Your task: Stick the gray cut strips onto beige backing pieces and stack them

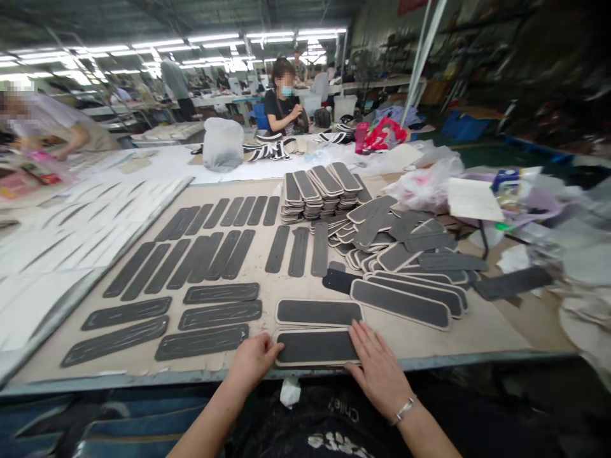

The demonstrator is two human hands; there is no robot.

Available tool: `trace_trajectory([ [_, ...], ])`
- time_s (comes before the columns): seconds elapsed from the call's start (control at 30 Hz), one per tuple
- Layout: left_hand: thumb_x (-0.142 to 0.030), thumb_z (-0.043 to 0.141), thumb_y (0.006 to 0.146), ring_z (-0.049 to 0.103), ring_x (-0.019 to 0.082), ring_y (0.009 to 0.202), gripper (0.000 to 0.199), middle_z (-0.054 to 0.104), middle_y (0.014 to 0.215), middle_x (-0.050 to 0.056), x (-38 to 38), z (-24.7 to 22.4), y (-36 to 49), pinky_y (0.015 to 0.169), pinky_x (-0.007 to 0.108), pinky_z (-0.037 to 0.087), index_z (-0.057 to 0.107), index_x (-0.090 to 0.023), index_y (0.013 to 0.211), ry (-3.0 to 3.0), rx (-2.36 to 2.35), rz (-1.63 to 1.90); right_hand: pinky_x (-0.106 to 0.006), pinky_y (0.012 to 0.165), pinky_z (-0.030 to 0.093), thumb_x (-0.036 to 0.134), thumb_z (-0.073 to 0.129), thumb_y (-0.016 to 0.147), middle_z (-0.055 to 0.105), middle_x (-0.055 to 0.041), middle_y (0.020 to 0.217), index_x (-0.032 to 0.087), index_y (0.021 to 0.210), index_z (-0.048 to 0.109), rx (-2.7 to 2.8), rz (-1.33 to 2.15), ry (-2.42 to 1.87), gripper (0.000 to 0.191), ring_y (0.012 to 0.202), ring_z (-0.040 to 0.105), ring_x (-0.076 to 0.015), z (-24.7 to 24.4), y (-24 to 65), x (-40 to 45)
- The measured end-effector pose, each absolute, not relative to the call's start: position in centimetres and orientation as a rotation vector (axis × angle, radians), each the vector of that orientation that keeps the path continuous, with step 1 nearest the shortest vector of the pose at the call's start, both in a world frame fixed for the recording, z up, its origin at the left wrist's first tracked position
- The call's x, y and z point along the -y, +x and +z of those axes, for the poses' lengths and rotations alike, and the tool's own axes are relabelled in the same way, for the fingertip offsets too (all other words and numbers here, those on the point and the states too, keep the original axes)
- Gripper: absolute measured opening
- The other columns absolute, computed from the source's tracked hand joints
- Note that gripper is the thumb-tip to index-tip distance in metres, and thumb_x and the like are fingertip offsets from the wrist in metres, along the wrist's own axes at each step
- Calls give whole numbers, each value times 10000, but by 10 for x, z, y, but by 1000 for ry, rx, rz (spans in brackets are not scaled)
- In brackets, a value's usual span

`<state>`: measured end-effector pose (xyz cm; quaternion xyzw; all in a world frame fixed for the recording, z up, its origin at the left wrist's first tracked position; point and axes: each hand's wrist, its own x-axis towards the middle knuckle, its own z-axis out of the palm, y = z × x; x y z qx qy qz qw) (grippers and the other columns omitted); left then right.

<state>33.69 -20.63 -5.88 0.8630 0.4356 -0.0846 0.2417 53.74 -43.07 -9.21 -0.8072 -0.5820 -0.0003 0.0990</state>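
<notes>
A dark strip with a pale border (317, 347) lies flat at the table's front edge. My left hand (255, 357) touches its left end, with thumb and fingers closed at the corner. Fingers stretched out, my right hand (377, 362) lies over its right end. Just behind is a second bordered strip (319, 313). To the right, several bordered strips (401, 304) overlap in a fan. Dark strips without a border (203, 342) lie in rows on the left, with shiny streaks on some. Neat stacks of bordered strips (322, 184) stand at the back.
A loose heap of strips (396, 235) spreads at the right, near plastic bags (429, 181) and a white sheet (475, 199). White panels (86, 229) cover the left side. Across the table sits a masked person (284, 102); another person (62, 124) leans in at far left.
</notes>
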Motion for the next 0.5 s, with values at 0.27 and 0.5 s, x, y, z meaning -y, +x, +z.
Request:
trace_trajectory([
  [0.27, -310, 437, 845, 368, 242, 1232, 430, 453, 1295, 130, 261, -42, 341, 1000, 382, 333, 425, -153, 1245, 2648, -531, 333, -490, 1025, 256, 520, 396, 825, 254, -96, 1432, 138, 1398, 158, 1772, -198, -2339, 728, 1307, 211, -276, -115, 536, 430],
  [0.5, -549, 263, 862, 97, 265, 1346, 708, 211, 1445, 158, 292, -36, 393, 1086, 438, 137, 176, -78, 1383, 2746, -193, 54, -494, 1002, 287, 548, 388, 816, 278, -119, 1420, 115, 1381, 216, 1837, -263, -2278, 733, 1296, 232, -297, -122, 540, 431],
])
